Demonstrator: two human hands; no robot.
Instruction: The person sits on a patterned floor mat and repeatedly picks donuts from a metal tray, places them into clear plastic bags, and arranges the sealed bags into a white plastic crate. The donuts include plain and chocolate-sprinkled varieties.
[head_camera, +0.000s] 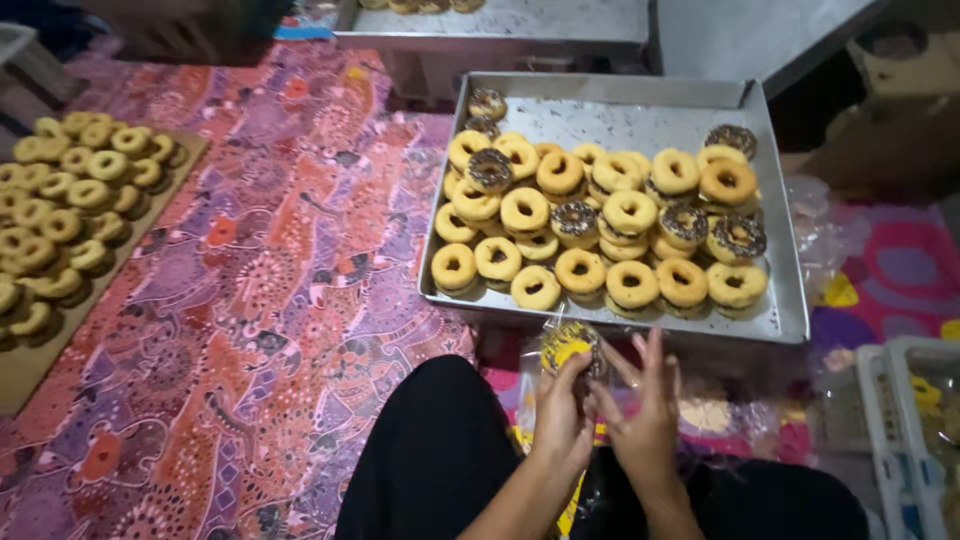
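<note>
I am holding a doughnut (570, 345) in a clear plastic bag (545, 372) with my left hand (562, 420), while my right hand (645, 420) is touching the bag's edge with fingers spread. Just beyond my hands a metal tray (600, 110) is sitting on the patterned cloth (270, 300), piled with yellow and chocolate-sprinkled doughnuts (600, 225). Far to my left, a board (25, 375) is carrying more doughnuts.

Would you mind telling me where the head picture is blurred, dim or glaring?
Head view: the right hand has motion-smeared fingers; the left hand and wrapped doughnut are soft; the metal tray shows dull glare; the top corners are dark.
</note>
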